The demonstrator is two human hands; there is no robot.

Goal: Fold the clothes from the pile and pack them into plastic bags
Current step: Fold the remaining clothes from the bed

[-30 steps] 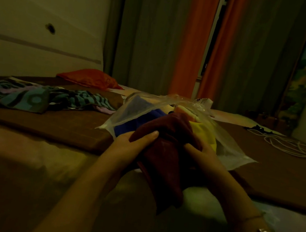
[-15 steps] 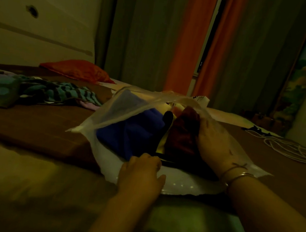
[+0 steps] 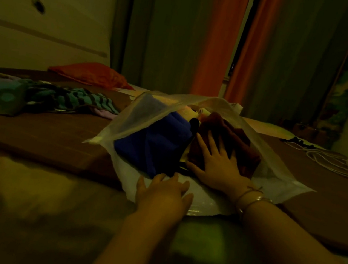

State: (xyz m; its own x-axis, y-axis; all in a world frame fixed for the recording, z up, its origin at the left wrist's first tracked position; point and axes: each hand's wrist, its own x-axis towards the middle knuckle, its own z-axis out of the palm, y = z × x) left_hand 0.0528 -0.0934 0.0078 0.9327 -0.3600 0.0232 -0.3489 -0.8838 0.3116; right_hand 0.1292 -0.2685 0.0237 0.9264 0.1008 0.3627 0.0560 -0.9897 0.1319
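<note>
A clear plastic bag (image 3: 139, 113) lies on the bed with its mouth towards me. Inside it sit a folded blue garment (image 3: 153, 142) on the left and a dark red garment (image 3: 233, 138) on the right, with something pale behind them. My right hand (image 3: 216, 160) reaches into the bag and lies flat, fingers spread, on the dark red garment. My left hand (image 3: 164, 191) rests with straight fingers on the bag's lower lip at its near edge.
A pile of teal-and-black striped clothes (image 3: 38, 98) lies on the brown bed cover (image 3: 43, 137) to the left. A red pillow (image 3: 91, 74) sits behind it. White cords (image 3: 331, 160) lie at the right. Curtains hang at the back.
The dark red garment went from both my hands into the bag. My right hand now presses it flat inside, and my left hand has uncurled onto the bag's lower lip.
</note>
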